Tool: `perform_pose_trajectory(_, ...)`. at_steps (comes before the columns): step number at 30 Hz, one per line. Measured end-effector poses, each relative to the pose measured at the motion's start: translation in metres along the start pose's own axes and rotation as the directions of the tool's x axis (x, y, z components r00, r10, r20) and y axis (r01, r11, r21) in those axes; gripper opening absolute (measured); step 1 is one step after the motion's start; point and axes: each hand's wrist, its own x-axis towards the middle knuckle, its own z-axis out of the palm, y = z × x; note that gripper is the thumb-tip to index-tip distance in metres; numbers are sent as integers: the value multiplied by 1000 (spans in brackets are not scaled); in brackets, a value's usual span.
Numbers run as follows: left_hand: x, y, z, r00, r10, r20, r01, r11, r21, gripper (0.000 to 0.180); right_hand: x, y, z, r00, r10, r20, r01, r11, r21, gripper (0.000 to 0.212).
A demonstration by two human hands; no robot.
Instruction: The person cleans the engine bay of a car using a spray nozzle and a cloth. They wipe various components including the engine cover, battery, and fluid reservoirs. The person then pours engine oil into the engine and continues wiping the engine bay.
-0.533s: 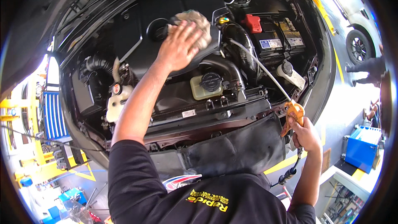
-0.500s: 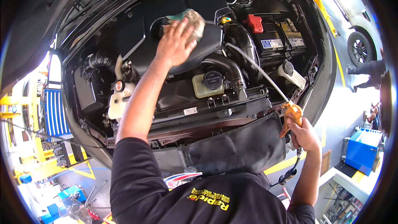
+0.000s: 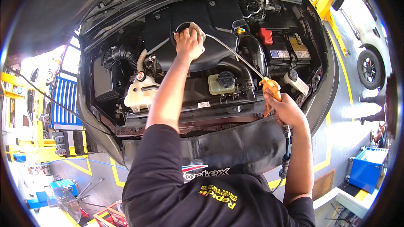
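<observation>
Your left hand (image 3: 189,45): fingers bent, holding the rag (image 3: 198,29) on the engine cover (image 3: 223,17) | your right hand (image 3: 287,110): wrapped around the orange air gun (image 3: 270,88), tube (image 3: 235,54) tip near the rag

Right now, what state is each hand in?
Left hand: holding a cloth against the engine cover.
Right hand: closed around an orange nozzle gun.

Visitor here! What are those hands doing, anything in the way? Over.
Left hand on cloth, over engine cover. Right hand gripping orange gun. Possibly in the way: gun's nozzle, tip near cloth.
</observation>
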Motion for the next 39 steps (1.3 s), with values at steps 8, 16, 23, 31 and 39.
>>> perform_pose_trajectory(8,5,18,-44,997,-82,7,82,995,-49,41,7,-11,-11,999,28,-47,-29,999,-32,51)
perform_pose_trajectory(16,-31,16,-10,989,23,-147,-16,999,48,47,-11,9,-40,993,81,-80,-71,990,120,41)
perform_pose_trajectory(23,-29,76,-10,928,-244,-283,226,969,-96,36,-31,40,-60,959,190,-210,-178,981,76,44)
perform_pose_trajectory(31,16,142,-10,824,566,-26,-566,824,-2,46,-48,80,-73,943,259,-210,-243,965,98,44)
perform_pose_trajectory(39,-1,79,-15,384,922,55,-917,388,-93,38,-75,89,-60,960,274,55,-274,962,7,40)
